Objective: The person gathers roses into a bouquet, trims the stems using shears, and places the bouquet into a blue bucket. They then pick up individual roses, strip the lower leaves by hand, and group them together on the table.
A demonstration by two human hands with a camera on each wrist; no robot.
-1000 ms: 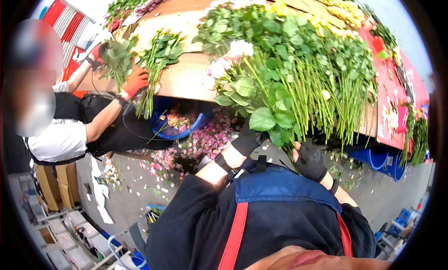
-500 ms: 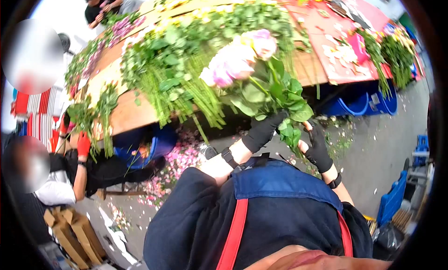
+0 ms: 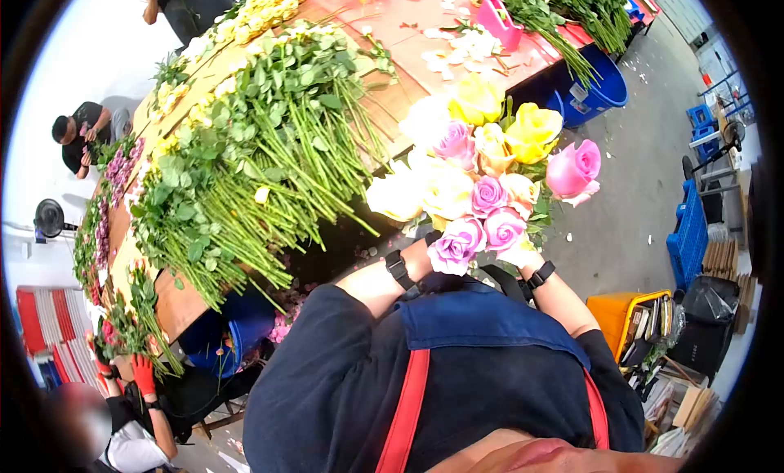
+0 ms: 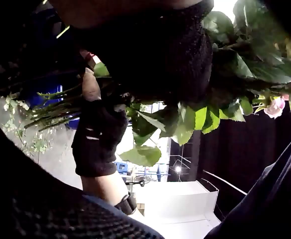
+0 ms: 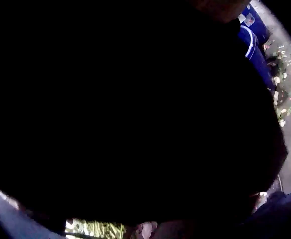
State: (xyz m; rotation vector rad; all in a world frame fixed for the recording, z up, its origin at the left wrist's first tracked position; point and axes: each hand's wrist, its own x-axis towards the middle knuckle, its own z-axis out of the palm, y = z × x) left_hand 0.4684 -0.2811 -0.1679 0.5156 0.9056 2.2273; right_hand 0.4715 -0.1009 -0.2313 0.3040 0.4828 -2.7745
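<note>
A bunch of roses (image 3: 488,197) in pink, lilac, yellow and cream stands up in front of my chest in the head view, its blooms covering most of both hands. In the left wrist view my left hand (image 4: 155,59), in a black glove, grips the bunch below its leaves (image 4: 185,122). Lower on the stems (image 4: 53,107), my right hand (image 4: 100,132) holds them; its black glove leaves the fingertips bare. The right wrist view is mostly black, hiding that hand's work.
Long-stemmed roses (image 3: 269,154) lie heaped on the wooden table (image 3: 180,305) to the left. Blue buckets (image 3: 600,89) stand under the red tabletop (image 3: 400,20). Yellow crate (image 3: 625,322) on the right. Another person in red gloves (image 3: 144,375) works at lower left.
The head view has turned right. The bunch has tilted upright from lying leftward, so its blooms now face the head camera and more colours show. Both hands stay at the stems.
</note>
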